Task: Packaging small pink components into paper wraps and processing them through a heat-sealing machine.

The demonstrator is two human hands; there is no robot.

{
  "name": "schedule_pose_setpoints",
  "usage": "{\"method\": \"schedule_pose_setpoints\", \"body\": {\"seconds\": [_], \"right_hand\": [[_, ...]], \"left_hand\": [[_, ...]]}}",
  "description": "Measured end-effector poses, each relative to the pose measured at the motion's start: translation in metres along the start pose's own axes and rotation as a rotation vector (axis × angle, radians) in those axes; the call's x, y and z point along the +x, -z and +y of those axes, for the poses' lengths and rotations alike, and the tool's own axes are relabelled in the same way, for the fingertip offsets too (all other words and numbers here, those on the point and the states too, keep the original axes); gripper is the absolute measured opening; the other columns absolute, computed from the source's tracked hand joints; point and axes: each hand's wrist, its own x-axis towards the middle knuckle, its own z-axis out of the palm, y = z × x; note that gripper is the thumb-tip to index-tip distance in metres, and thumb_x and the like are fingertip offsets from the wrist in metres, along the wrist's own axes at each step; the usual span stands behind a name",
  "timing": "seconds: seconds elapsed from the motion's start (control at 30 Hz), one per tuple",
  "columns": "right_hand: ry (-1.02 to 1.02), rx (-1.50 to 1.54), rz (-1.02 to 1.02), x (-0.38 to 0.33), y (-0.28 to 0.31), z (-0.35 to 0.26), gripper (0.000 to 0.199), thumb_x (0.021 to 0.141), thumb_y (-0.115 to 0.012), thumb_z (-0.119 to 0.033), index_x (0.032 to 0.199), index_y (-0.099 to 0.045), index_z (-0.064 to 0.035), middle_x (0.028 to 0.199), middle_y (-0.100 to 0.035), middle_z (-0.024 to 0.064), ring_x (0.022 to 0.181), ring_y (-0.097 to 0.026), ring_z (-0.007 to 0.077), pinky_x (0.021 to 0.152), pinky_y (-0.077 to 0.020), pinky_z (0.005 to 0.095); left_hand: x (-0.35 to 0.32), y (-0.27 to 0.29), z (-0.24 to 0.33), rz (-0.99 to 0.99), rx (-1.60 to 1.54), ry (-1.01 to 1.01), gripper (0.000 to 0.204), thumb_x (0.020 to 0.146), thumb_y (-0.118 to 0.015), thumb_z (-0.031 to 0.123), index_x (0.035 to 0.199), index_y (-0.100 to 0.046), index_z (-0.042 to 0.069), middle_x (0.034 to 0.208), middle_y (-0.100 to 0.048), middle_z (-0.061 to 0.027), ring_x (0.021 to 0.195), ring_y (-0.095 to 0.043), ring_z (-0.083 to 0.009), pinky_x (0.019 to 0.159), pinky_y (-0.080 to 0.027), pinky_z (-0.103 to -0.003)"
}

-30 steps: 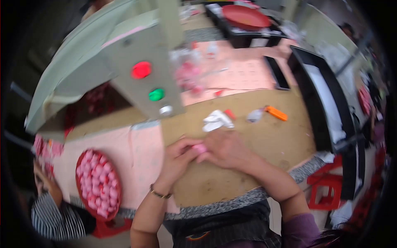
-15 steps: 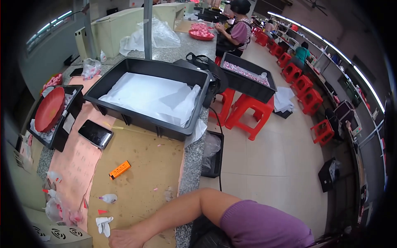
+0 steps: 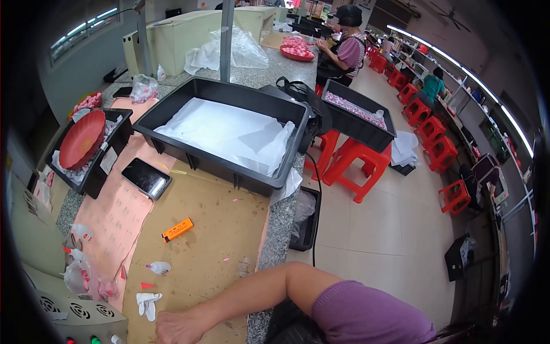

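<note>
My right arm, in a purple sleeve, reaches in from the lower right across the table edge. My right hand (image 3: 176, 328) rests low over the brown work surface (image 3: 212, 241), back upward, with its fingers curled in. Its underside and whatever it may hold are hidden. Close beside it lie a crumpled white cloth piece (image 3: 148, 305), perhaps a finger cover, and a small red scrap (image 3: 148, 285). Farther up are a small white squeeze bottle (image 3: 158, 268) with a purple tip and an orange lighter-like block (image 3: 177, 230). My left hand is out of view.
A black tray (image 3: 229, 182) lined with white paper stands ahead. Left are a phone (image 3: 146, 178) and a red dish (image 3: 82, 140) on a black bin. A grey vented box (image 3: 86, 321) sits lower left. Red stools (image 3: 358, 172) and a seated co-worker (image 3: 347, 51) are to the right.
The whole view has shifted, so the table and trays appear slightly farther right and more of the vented box shows. My right hand stays by the white cloth piece.
</note>
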Motion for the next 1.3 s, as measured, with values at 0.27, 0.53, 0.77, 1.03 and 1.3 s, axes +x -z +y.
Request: {"method": "schedule_pose_setpoints", "body": {"seconds": [0.27, 0.53, 0.77, 1.03, 1.3], "right_hand": [[-0.107, 0.044, -0.061, 0.008, 0.017, -0.008, 0.037, 0.081, -0.054, -0.039, 0.059, -0.052, -0.0092, 0.057, -0.052, 0.0069, 0.053, -0.052, 0.0273, 0.043, -0.0362, 0.0395], [0.062, -0.006, 0.027, -0.003, -0.001, 0.004, 0.031, 0.079, -0.059, -0.034, 0.060, -0.053, -0.0096, 0.057, -0.051, 0.0062, 0.053, -0.052, 0.0266, 0.044, -0.0365, 0.0402], [-0.185, 0.130, -0.199, 0.013, 0.031, -0.016, 0.035, 0.082, -0.050, -0.039, 0.067, -0.056, -0.0085, 0.063, -0.056, 0.0112, 0.059, -0.055, 0.0295, 0.049, -0.0401, 0.0402], [-0.201, 0.190, -0.208, 0.018, 0.036, -0.019, 0.030, 0.085, -0.048, -0.035, 0.072, -0.057, -0.0088, 0.067, -0.058, 0.0102, 0.061, -0.055, 0.0298, 0.051, -0.0412, 0.0396], [-0.146, 0.152, -0.166, 0.012, 0.032, -0.017, 0.026, 0.083, -0.051, -0.032, 0.072, -0.056, -0.0092, 0.066, -0.058, 0.0088, 0.058, -0.055, 0.0270, 0.048, -0.0402, 0.0380]], "left_hand": [[-0.002, -0.002, -0.006, -0.084, 0.308, -0.198, 0.010, 0.091, -0.049, 0.012, 0.090, -0.045, 0.003, 0.079, -0.048, -0.0059, 0.069, -0.046, -0.0152, 0.063, -0.042, -0.027], [-0.003, -0.004, -0.011, -0.165, 0.579, -0.437, 0.009, 0.091, -0.048, 0.011, 0.090, -0.045, 0.003, 0.079, -0.048, -0.0064, 0.069, -0.046, -0.0152, 0.063, -0.042, -0.027], [0.028, 0.041, 0.005, -0.844, 1.130, -0.750, 0.005, 0.091, -0.046, 0.005, 0.095, -0.046, 0.002, 0.080, -0.050, -0.0088, 0.070, -0.046, -0.0148, 0.063, -0.042, -0.028], [0.051, 0.029, 0.016, -1.405, 0.827, -0.822, 0.006, 0.091, -0.049, 0.006, 0.095, -0.048, 0.002, 0.082, -0.049, -0.0110, 0.069, -0.048, -0.0168, 0.060, -0.044, -0.029], [0.001, -0.006, -0.021, -0.169, 0.550, -0.587, 0.014, 0.088, -0.055, 0.013, 0.095, -0.050, 0.002, 0.077, -0.048, -0.0106, 0.068, -0.047, -0.0189, 0.062, -0.044, -0.029]]}}
